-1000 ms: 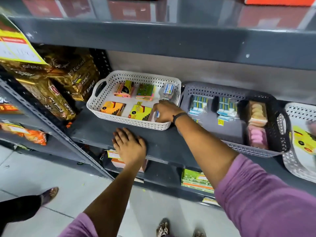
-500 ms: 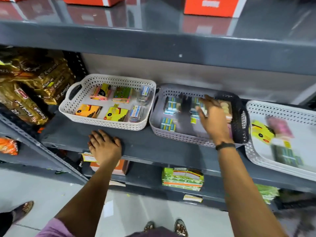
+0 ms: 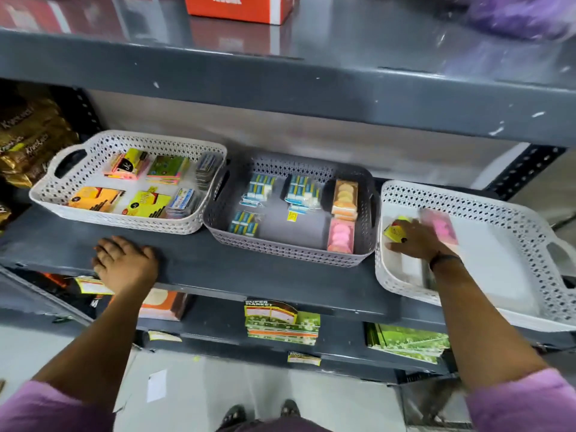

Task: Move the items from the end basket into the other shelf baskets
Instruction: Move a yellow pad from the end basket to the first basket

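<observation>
Three perforated baskets stand on the grey shelf (image 3: 249, 275). The white end basket (image 3: 498, 210) on the right holds a yellow packet (image 3: 395, 232) and a blurred pink packet (image 3: 441, 227). My right hand (image 3: 417, 243) is inside this basket with its fingers spread, touching the yellow packet and just left of the pink one. No closed grip shows. The middle grey basket (image 3: 280, 254) holds blue-and-white packs (image 3: 260, 190) and orange and pink packs (image 3: 343, 201). The left white basket (image 3: 103, 141) holds yellow, orange and green packets. My left hand (image 3: 124, 263) lies flat on the shelf's front edge.
A shelf above (image 3: 280, 88) overhangs the baskets and carries an orange box (image 3: 240, 7). Gold snack bags (image 3: 28, 138) fill the far left. The lower shelf holds green packs (image 3: 280, 325) and an orange-and-white box (image 3: 162, 307). My feet (image 3: 261, 413) stand on the tiled floor.
My right hand has gone from the left white basket, across the grey basket, into the right end basket. The view has swung right. My left hand stays on the shelf edge.
</observation>
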A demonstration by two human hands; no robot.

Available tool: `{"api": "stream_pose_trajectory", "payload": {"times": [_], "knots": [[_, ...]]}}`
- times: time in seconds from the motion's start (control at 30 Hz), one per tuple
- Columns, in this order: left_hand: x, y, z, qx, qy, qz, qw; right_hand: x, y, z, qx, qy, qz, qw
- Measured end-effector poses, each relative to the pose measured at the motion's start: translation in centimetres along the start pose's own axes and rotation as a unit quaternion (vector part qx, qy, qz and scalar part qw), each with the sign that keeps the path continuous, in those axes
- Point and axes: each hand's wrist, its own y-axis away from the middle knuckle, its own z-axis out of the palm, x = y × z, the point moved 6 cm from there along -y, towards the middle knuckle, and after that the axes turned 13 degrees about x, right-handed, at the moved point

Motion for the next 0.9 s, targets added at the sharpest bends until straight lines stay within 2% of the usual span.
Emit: {"api": "stream_pose_trajectory", "payload": {"times": [0.13, 0.3, 0.37, 0.47, 0.6, 0.7, 0.83, 0.9], "knots": [[0.0, 0.1, 0.0, 0.005, -0.002, 0.005, 1.0, 0.8, -0.5, -0.6, 0.036, -0.083, 0.003, 0.996], [0.1, 0.1, 0.0, 0.005, -0.002, 0.004, 1.0, 0.4, 1.5, -1.7, 0.101, -0.097, 0.014, 0.99], [0.1, 0.0, 0.0, 0.004, 0.001, 0.007, 1.0, 0.2, 2.6, -3.0, 0.162, -0.105, 0.023, 0.981], [0.2, 0.1, 0.0, 0.007, 0.003, 0.009, 1.0, -1.5, 3.7, -7.0, 0.282, -0.17, 0.025, 0.944], [0.4, 0.3, -0.3, 0.006, 0.009, 0.008, 1.0, -9.3, 5.1, -13.0, 0.351, -0.261, -0.076, 0.896], [0.6, 0.5, -0.5, -0.005, 0.005, 0.011, 1.0, -17.7, 6.9, -16.2, 0.375, -0.273, -0.183, 0.867], [0.4, 0.3, -0.8, -0.024, 0.016, 0.013, 0.999, -29.7, 7.7, -15.8, 0.335, -0.314, -0.295, 0.838], [0.2, 0.1, -0.8, -0.04, 0.02, 0.011, 0.999, -35.3, 7.2, -13.9, 0.279, -0.299, -0.333, 0.85]]}}
